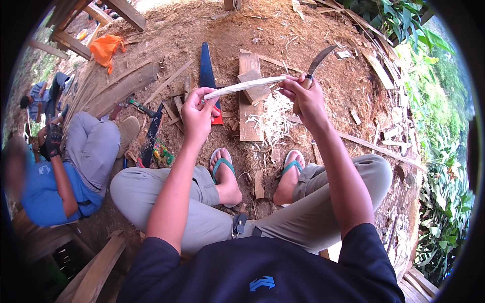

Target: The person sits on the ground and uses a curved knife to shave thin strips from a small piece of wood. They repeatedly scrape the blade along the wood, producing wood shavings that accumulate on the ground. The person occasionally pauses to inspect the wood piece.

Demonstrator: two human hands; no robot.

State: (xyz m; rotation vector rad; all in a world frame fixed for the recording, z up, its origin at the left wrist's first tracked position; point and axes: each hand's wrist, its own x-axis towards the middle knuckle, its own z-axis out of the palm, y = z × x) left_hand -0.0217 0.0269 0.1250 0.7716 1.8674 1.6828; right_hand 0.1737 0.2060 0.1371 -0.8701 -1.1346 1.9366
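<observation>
A pale, whittled wooden stick (246,87) spans the gap between my two hands, held nearly level above the ground. My left hand (197,112) pinches its left end between thumb and fingers. The stick's right end is at the fingertips of my right hand (304,99), which also grips a curved knife (319,61) by its wooden handle. The dark blade points up and away to the right. Below the stick lie a wooden board (250,123) and a short wood block (254,90) on it, with curled wood shavings (277,120) alongside.
A handsaw (206,65) with a red handle lies just beyond my left hand. Wood offcuts (177,108) and an orange bag (106,51) are on the left. A person in a blue shirt (48,192) sits at my left. Green plants (442,202) border the right side.
</observation>
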